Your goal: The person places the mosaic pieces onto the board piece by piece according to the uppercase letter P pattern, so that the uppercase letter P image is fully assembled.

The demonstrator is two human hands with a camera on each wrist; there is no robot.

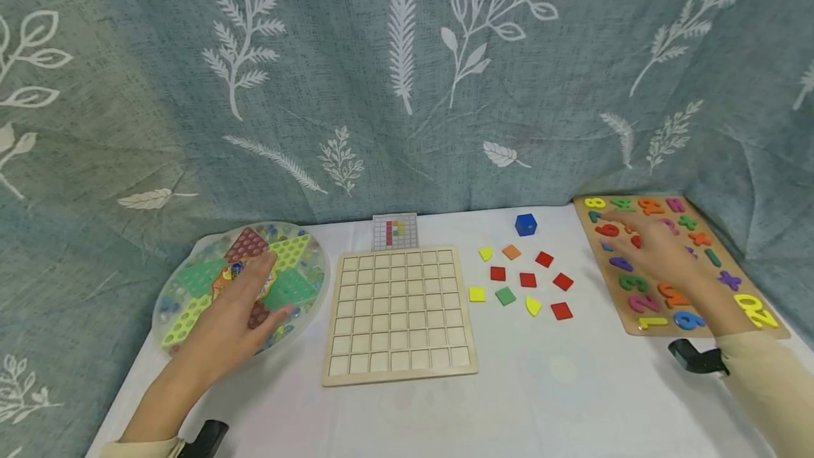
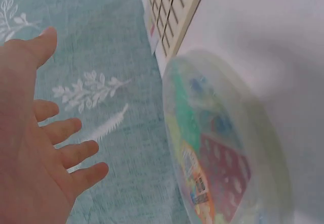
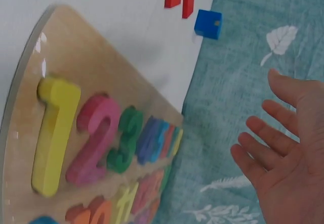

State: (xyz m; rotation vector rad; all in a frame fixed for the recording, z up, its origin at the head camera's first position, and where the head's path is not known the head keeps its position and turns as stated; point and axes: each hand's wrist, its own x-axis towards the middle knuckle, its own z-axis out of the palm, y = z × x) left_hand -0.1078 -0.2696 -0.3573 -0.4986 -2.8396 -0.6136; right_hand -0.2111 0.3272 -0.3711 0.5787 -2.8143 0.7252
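My left hand [image 1: 238, 313] hovers over a round, clear-rimmed board [image 1: 313, 302] with coloured triangular grids; its fingers are extended and hold nothing, as the left wrist view also shows. Over at the right, my right hand [image 1: 658, 249] is above a wooden number puzzle board [image 1: 610, 295], fingers spread and nothing in them. Thick numerals such as a yellow 1 [image 3: 53, 138] and a pink 2 [image 3: 93, 138] sit on that board. Between the hands lies a square wooden grid board [image 1: 400, 379] with bare cells.
Small red, yellow, green and orange tiles [image 1: 528, 280] lie scattered right of the grid. A blue cube [image 1: 526, 225] stands behind them near the back edge. A small pattern card [image 1: 395, 231] touches the grid's far side. A patterned teal cloth [image 1: 407, 154] hangs behind the white table.
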